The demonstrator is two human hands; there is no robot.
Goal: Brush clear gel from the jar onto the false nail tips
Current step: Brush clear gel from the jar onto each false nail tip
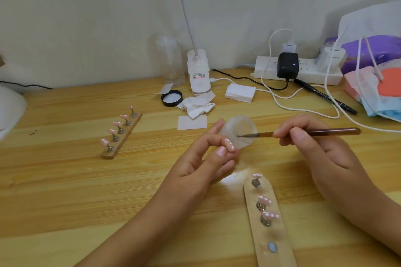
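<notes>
Gel pickup: my left hand (201, 158) clasps the tilted jar (243, 123), just beyond the near nail tips (264, 200); my right hand (314, 145) pinches the brush (303, 132), bristles inside. Next, I judge: a steady carry to a tip.

A plain pale wall (97, 6) stands behind a light wooden bench (65, 191) with long stripes in the wood. A white lamp (198, 71) stands at the back, its thin neck going up out of view.
</notes>
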